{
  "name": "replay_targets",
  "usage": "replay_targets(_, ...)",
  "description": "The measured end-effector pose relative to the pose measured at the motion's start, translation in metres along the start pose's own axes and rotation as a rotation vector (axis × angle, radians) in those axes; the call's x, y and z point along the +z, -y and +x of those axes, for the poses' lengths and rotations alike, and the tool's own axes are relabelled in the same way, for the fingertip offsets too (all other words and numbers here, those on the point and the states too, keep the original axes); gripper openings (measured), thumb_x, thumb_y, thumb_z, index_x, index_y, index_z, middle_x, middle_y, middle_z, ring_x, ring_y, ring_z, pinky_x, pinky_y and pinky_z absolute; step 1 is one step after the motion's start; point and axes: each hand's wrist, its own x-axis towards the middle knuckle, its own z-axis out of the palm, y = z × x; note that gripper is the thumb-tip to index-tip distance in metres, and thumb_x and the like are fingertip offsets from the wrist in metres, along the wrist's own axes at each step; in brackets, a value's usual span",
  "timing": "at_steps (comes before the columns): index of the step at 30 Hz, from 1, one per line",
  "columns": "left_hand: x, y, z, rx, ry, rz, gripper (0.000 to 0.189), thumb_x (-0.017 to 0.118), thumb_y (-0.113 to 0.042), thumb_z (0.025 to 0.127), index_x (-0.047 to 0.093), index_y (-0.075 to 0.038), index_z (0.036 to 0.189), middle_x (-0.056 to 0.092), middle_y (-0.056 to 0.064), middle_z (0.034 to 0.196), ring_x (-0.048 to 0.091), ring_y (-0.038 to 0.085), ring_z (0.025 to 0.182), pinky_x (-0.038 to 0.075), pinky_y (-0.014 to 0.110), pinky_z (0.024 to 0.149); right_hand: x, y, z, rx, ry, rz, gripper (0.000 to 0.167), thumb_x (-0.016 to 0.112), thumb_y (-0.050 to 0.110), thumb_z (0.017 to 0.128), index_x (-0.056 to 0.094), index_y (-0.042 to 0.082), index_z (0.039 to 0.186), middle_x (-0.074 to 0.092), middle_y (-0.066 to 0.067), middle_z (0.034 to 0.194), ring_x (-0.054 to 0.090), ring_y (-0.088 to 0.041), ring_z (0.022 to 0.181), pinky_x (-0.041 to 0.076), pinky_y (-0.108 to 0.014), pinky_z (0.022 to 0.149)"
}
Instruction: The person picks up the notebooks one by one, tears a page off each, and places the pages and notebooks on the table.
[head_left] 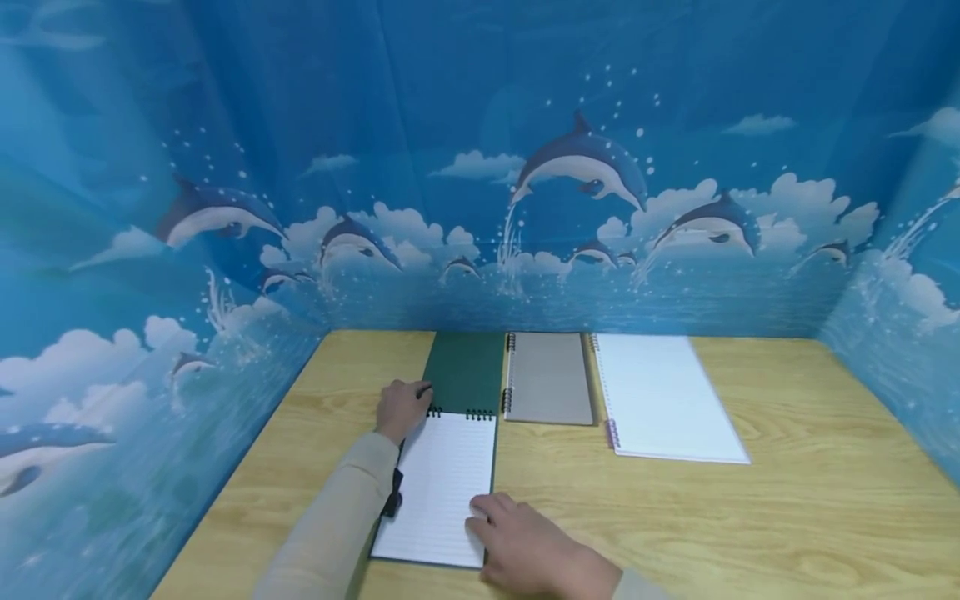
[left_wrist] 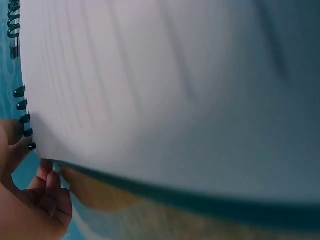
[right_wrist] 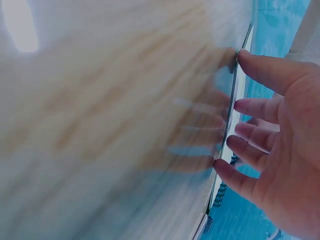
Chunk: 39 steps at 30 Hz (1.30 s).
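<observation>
A spiral notebook (head_left: 442, 483) with a dark green cover lies open on the table, its lined white page nearest me and the cover (head_left: 465, 372) folded away beyond the black rings. My left hand (head_left: 403, 408) holds its left side by the rings. In the left wrist view, the thumb lies at the rings and bent fingers (left_wrist: 52, 190) meet the edge just below the corner. My right hand (head_left: 528, 542) is at the near right edge. Its spread, slightly bent fingers (right_wrist: 257, 152) touch that edge with their tips in the right wrist view.
Right of the green cover lies a grey-covered spiral notebook (head_left: 550, 379), and beyond it a larger white spiral notebook (head_left: 671, 400). The wood-grain table (head_left: 825, 500) meets a blue dolphin-print curtain (head_left: 450, 125) at the back and sides. A small black device (head_left: 393, 496) sits beside my left sleeve.
</observation>
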Motion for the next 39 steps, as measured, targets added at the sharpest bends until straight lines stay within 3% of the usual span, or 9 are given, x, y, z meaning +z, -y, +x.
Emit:
replay_targets(7,-0.006,-0.003,-0.010,0.043,0.064,0.113,0.049,0.047,-0.038,0.093,0.050,-0.009,0.132,0.047,0.023,0.127,0.045,0.039,0.115,0.041,0.054,0.090,-0.003,0.004,0.005,0.015,-0.044,-0.075,0.037,0.060,0.039,0.085,0.057,0.019,0.115,0.054,0.002,0.122,0.050,-0.015,0.109,0.050,-0.028,0.081)
replay_targets(13,-0.011,-0.001,-0.019,0.062,0.111,0.103,0.050,0.047,-0.038,0.093,0.049,-0.006,0.132,0.046,0.021,0.127,0.044,0.037,0.115,0.039,0.053,0.091,-0.001,0.006,0.010,0.006,-0.086,-0.141,0.042,0.061,0.053,0.080,0.059,0.020,0.106,0.057,0.004,0.106,0.051,-0.011,0.094,0.047,-0.023,0.066)
replay_targets(23,-0.022,0.005,-0.030,0.170,0.223,0.099,0.052,0.052,-0.037,0.092,0.048,-0.005,0.133,0.042,0.022,0.133,0.039,0.039,0.121,0.035,0.057,0.096,0.000,0.007,0.012,0.028,-0.098,-0.171,0.044,0.062,0.055,0.077,0.059,0.022,0.106,0.057,0.005,0.105,0.051,-0.012,0.093,0.047,-0.023,0.065)
replay_targets(26,-0.030,0.005,-0.041,0.229,0.244,0.100,0.057,0.055,-0.036,0.091,0.043,-0.004,0.136,0.033,0.024,0.141,0.033,0.042,0.128,0.031,0.058,0.100,0.000,0.006,0.014,0.040,-0.094,-0.126,0.044,0.064,0.053,0.076,0.059,0.023,0.107,0.056,0.005,0.104,0.050,-0.012,0.094,0.047,-0.023,0.065)
replay_targets(30,-0.042,0.002,-0.063,0.358,0.280,0.150,0.065,0.058,-0.040,0.089,0.036,-0.009,0.141,0.023,0.020,0.148,0.023,0.042,0.135,0.025,0.060,0.105,0.001,0.004,0.016,0.057,-0.092,-0.039,0.044,0.068,0.045,0.075,0.059,0.021,0.111,0.054,0.006,0.104,0.048,-0.012,0.092,0.046,-0.023,0.065)
replay_targets(32,-0.047,-0.001,-0.076,0.439,0.339,0.199,0.069,0.058,-0.045,0.087,0.034,-0.013,0.143,0.025,0.017,0.149,0.023,0.039,0.136,0.023,0.058,0.106,0.001,0.003,0.016,0.074,-0.099,0.011,0.049,0.070,0.042,0.074,0.058,0.017,0.115,0.053,0.003,0.108,0.047,-0.013,0.094,0.048,-0.024,0.070)
replay_targets(35,-0.050,-0.008,-0.097,0.535,0.478,0.277,0.075,0.058,-0.056,0.081,0.036,-0.018,0.142,0.035,0.009,0.145,0.028,0.032,0.135,0.025,0.053,0.108,0.000,0.003,0.014,0.099,-0.096,0.055,0.058,0.071,0.041,0.073,0.056,0.013,0.122,0.051,-0.005,0.123,0.048,-0.017,0.102,0.049,-0.027,0.079)
replay_targets(37,-0.050,-0.013,-0.109,0.575,0.553,0.315,0.082,0.058,-0.064,0.076,0.036,-0.019,0.142,0.040,0.006,0.142,0.033,0.028,0.132,0.028,0.050,0.108,0.000,0.002,0.014,0.109,-0.089,0.071,0.061,0.070,0.042,0.074,0.055,0.013,0.125,0.048,-0.009,0.130,0.047,-0.020,0.108,0.049,-0.029,0.086)
replay_targets(39,-0.050,-0.016,-0.119,0.593,0.582,0.354,0.089,0.059,-0.069,0.071,0.037,-0.020,0.141,0.042,0.005,0.140,0.036,0.026,0.130,0.032,0.047,0.107,-0.002,0.001,0.014,0.103,-0.084,0.045,0.060,0.069,0.044,0.074,0.055,0.014,0.124,0.047,-0.011,0.133,0.047,-0.021,0.110,0.049,-0.030,0.086)
